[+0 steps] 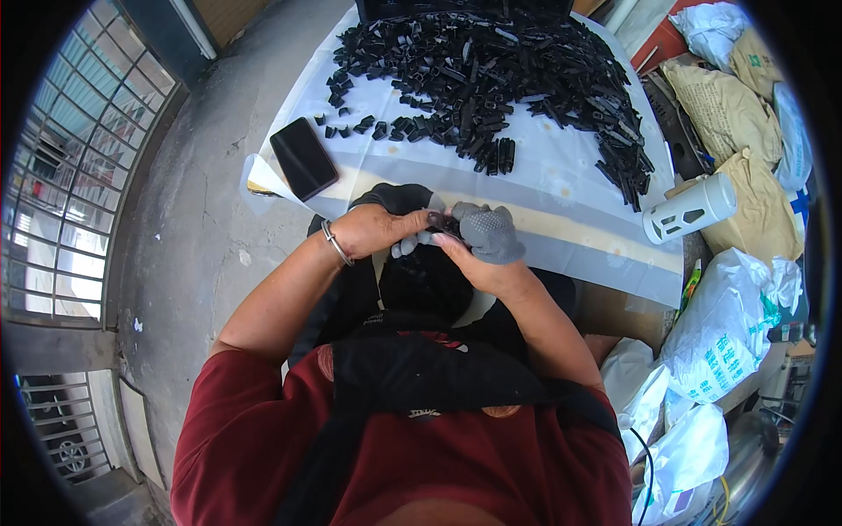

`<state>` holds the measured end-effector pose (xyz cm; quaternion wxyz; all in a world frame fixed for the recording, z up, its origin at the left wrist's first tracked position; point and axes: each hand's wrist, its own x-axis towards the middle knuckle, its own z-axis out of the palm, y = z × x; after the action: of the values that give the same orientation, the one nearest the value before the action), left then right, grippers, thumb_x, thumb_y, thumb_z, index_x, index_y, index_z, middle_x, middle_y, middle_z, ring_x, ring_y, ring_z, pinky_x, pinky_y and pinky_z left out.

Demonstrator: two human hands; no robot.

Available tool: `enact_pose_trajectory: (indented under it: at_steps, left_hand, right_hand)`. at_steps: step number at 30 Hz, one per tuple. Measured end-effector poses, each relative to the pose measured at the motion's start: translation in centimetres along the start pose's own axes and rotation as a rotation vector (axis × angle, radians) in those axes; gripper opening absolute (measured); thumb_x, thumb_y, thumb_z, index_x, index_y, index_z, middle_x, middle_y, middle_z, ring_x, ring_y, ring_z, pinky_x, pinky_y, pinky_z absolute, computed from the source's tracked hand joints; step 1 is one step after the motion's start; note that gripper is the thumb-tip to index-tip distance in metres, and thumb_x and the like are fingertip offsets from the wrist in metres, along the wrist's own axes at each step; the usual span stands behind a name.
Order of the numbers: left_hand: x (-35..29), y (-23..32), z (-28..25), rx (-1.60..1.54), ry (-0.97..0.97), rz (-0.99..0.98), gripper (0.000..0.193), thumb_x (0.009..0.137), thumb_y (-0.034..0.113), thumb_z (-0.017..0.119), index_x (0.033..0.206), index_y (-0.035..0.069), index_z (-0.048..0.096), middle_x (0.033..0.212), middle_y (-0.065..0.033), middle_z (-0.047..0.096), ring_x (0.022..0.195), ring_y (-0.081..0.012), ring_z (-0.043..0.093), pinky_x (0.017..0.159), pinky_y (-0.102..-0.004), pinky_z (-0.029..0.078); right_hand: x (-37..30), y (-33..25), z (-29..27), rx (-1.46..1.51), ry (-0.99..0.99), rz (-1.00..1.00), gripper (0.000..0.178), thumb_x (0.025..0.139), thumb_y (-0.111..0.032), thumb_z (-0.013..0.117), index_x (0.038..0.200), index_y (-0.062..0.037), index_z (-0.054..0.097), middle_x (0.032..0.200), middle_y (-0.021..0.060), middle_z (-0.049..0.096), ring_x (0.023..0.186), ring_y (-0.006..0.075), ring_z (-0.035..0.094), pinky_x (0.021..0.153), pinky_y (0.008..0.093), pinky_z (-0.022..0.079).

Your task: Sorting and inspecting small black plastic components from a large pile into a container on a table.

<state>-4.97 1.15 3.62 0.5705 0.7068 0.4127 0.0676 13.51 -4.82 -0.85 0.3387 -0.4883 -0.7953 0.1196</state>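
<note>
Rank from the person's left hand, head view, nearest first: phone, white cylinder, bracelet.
From the left hand:
1. Bracelet: just behind it.
2. Phone: table's near-left corner.
3. White cylinder: far right, at the table's edge.

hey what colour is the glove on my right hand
The glove is grey, with small paler dots on it; the head view shows it best.

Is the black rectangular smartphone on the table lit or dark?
Dark: the smartphone shows a plain black upward face, with no lit display. Whether that face is the screen, I cannot tell.
</note>
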Motion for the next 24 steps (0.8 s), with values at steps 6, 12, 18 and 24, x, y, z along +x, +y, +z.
enact_pose_trajectory:
  at_steps: [6,12,18,24]
  left_hand:
    - [0.8,-3.0,3.4,-0.127,0.331,0.24,0.041,0.093,0.036,0.038,0.098,0.002,0.06,0.085,-0.0065,0.062,0.076,-0.013,0.055,0.069,-0.0286,0.044]
    - [0.8,-2.9,2.4,-0.13,0.34,0.252,0.04,0.093,0.035,0.039,0.084,0.0,0.057,0.065,-0.0013,0.052,0.061,-0.0109,0.046,0.057,-0.026,0.041]
    - [1.0,-2.1,2.6,-0.076,0.274,0.225,0.039,0.092,0.031,0.038,0.078,-0.001,0.056,0.062,-0.0083,0.057,0.053,-0.0214,0.053,0.053,-0.0323,0.043]
    - [1.6,-2.1,3.7,0.226,0.402,0.347,0.034,0.091,0.025,0.036,0.078,0.001,0.056,0.073,-0.0211,0.058,0.071,-0.0389,0.055,0.064,-0.0429,0.043]
  right_hand:
    - [0.4,-0.1,2.0,0.178,0.358,-0.056,0.026,0.08,-0.026,0.059,0.091,-0.003,0.056,0.076,0.0102,0.058,0.069,0.0286,0.054,0.06,0.037,0.04]
    - [-0.2,0.1,-1.6,-0.079,0.05,-0.07,0.021,0.081,-0.024,0.057,0.085,-0.0036,0.058,0.073,0.0103,0.058,0.065,0.0292,0.054,0.057,0.0374,0.041]
    - [-0.2,-0.2,-0.9,-0.346,0.12,-0.218,0.018,0.079,-0.024,0.058,0.083,-0.0064,0.059,0.069,0.0091,0.057,0.062,0.028,0.054,0.056,0.0384,0.042]
    - [-0.4,-0.4,1.8,-0.314,0.192,-0.183,0.016,0.077,-0.022,0.059,0.082,-0.007,0.061,0.076,0.0113,0.059,0.072,0.0315,0.056,0.068,0.0409,0.043]
